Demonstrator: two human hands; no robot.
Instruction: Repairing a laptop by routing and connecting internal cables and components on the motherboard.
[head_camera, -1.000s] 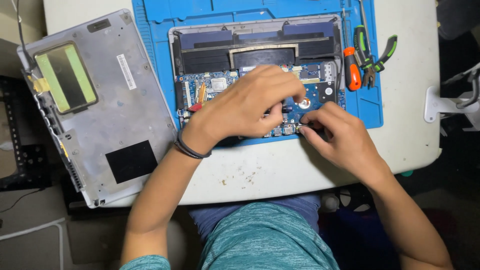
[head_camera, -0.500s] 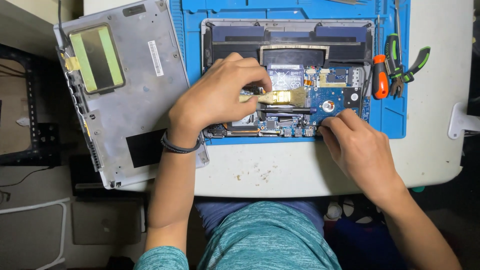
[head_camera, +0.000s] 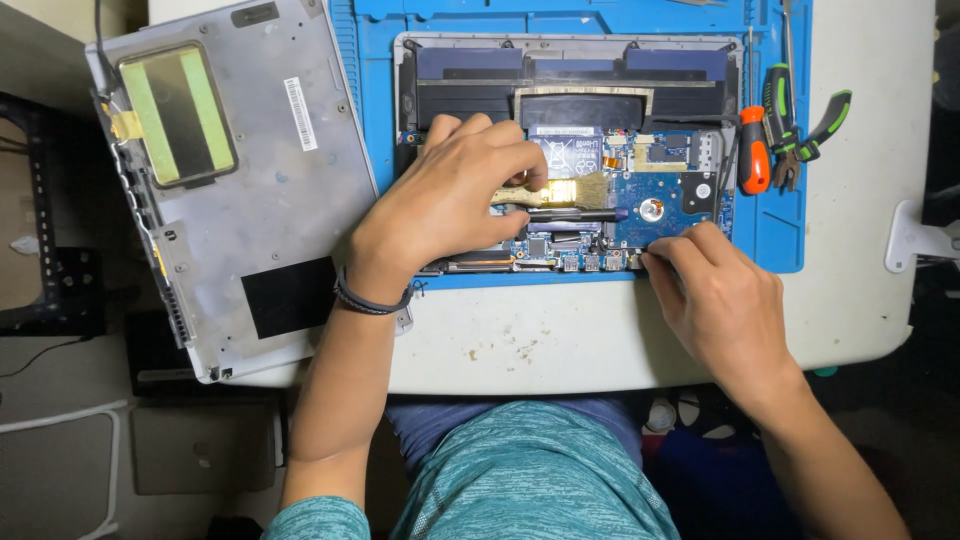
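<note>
An opened laptop (head_camera: 570, 70) lies on a blue work mat (head_camera: 780, 240), its blue circuit board (head_camera: 660, 190) exposed. My left hand (head_camera: 450, 205) rests on the board and holds a small brush (head_camera: 570, 190) with pale bristles; a thin black tool (head_camera: 580, 214) also runs out from under its fingers. A dark band circles that wrist. My right hand (head_camera: 715, 290) sits at the laptop's near right edge, fingertips pinching at the row of ports; what they grip is hidden.
The laptop's grey bottom cover (head_camera: 240, 190) lies upside down at the left, overhanging the white table (head_camera: 560, 340). An orange-handled screwdriver (head_camera: 755, 150) and green-handled pliers (head_camera: 805, 130) lie on the mat's right side. Small debris dots the table's near edge.
My left hand has drawn back to the left, uncovering the brush and more of the board. My right hand stays at the laptop's near right edge. The camera view has shifted.
</note>
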